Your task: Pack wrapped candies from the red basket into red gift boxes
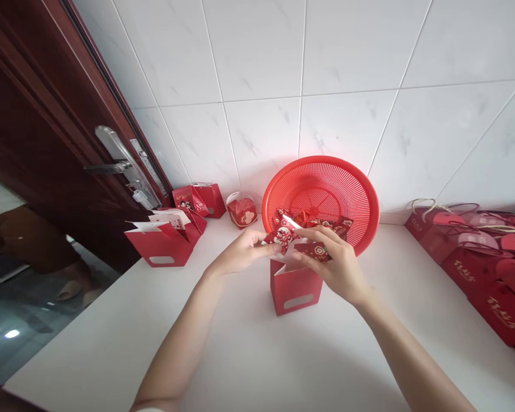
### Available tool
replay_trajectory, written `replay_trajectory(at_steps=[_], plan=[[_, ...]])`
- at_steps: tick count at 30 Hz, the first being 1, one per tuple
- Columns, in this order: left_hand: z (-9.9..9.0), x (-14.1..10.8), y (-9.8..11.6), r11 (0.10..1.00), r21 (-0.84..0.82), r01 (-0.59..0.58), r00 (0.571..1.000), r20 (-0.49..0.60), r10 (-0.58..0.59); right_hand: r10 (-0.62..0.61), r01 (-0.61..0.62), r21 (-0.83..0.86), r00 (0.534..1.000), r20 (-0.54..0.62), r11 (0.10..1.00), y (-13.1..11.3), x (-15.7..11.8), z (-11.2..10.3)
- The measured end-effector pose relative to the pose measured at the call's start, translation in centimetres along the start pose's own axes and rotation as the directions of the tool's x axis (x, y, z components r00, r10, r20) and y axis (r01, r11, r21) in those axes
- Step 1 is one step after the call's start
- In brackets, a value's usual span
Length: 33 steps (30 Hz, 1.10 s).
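Note:
My left hand [245,250] pinches a small red packet [282,236] with a white and gold print. A second red packet [313,250], darker and with a round flower mark, is gripped between the thumb and fingers of my right hand [332,260]. Both hands are just above an open red paper box [298,289] with a pale oval window, which stands upright on the white table [240,355]. Behind them a red mesh basket [321,171] leans against the wall, with several red packets low inside it. The inside of the box is mostly hidden.
Open red boxes [161,246] stand at the left near the door [47,114]. A small round-topped red container [241,212] sits by the wall. Several red gift boxes with cord handles [467,269] line the right side. A person's legs [66,274] show beyond the table's left edge.

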<state>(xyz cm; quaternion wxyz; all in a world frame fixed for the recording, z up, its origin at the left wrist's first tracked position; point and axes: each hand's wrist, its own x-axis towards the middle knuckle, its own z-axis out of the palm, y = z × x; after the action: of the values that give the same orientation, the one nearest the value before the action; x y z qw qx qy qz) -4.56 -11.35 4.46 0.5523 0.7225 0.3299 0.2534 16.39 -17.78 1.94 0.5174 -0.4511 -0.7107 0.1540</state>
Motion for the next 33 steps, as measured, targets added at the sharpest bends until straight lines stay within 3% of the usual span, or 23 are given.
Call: replay_trajectory(at_steps=[3,6,8,10,13,17,22,28,33], plan=[[0.2,0.1,0.0,1.0,0.004,0.017,1.0,0.002,-0.017,0.19,-0.176,0.148,0.978,-0.085,0.973,-0.4,0.1,-1.0],[0.4,0.2,-0.1,1.0,-0.005,0.006,1.0,0.028,-0.006,0.361,-0.32,0.394,0.932,-0.032,0.862,-0.6,0.2,-2.0],[0.4,0.4,-0.2,1.0,-0.006,-0.005,0.999,0.038,0.005,0.379,-0.342,0.541,0.924,0.045,0.769,-0.5,0.2,-2.4],[0.3,0.4,-0.3,1.0,-0.007,-0.016,0.999,0.04,0.016,0.326,-0.308,0.607,0.942,0.084,0.732,-0.4,0.3,-2.5],[0.2,0.5,-0.4,0.999,-0.016,-0.03,0.998,0.051,0.031,0.169,-0.22,0.559,0.975,0.143,0.799,-0.3,0.3,-2.2],[0.3,0.5,-0.4,0.999,-0.029,-0.032,0.997,0.069,0.034,0.045,-0.14,0.4,0.971,0.237,0.906,0.0,0.4,-1.7],[0.2,0.6,-0.5,0.999,0.001,-0.039,0.998,0.043,0.038,-0.056,0.024,0.167,0.98,0.19,0.986,0.8,0.4,-1.4],[0.3,0.4,-0.6,0.995,0.071,-0.07,0.997,0.048,0.067,0.054,-0.058,0.162,0.998,0.03,0.985,0.8,0.3,-1.7],[1.5,-0.1,-0.5,0.979,0.177,-0.104,0.99,0.116,0.084,0.038,-0.045,0.049,0.99,0.139,0.998,-0.5,0.0,-2.2]])
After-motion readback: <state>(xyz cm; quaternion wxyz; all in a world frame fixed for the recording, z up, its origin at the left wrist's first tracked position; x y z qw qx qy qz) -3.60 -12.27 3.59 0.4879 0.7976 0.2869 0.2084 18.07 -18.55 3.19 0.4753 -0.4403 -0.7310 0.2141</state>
